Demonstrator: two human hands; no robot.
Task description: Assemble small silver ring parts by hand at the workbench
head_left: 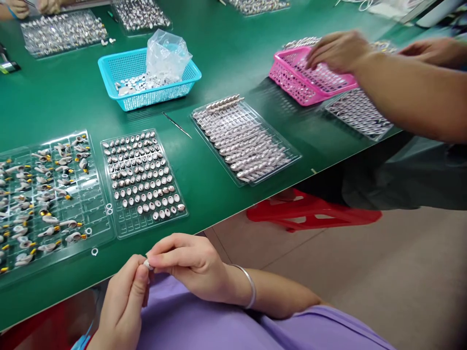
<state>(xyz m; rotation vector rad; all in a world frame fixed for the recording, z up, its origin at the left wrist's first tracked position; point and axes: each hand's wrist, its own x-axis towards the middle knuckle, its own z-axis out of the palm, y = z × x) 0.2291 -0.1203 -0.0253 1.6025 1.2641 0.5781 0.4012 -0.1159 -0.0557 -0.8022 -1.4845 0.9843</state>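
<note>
Close to my body, just off the table's front edge, my left hand (126, 296) and my right hand (193, 265) meet fingertip to fingertip. Between them they pinch a small whitish part (147, 264), mostly covered by the fingers. Beyond my hands lies a clear tray (129, 226) with rows of small oval white pieces, dark inside. To its left, a larger clear tray (100, 194) carries white-and-grey earbud-like parts with yellow bits. A small white ring (95, 252) rests near that tray's front edge.
A thin metal tool (176, 125) lies between the oval-piece tray and a tray of slim white parts (251, 146). Behind stands a blue basket (126, 103) with loose pieces and a plastic bag (166, 56). At right, a co-worker's hand (337, 51) reaches over a pink basket (292, 87).
</note>
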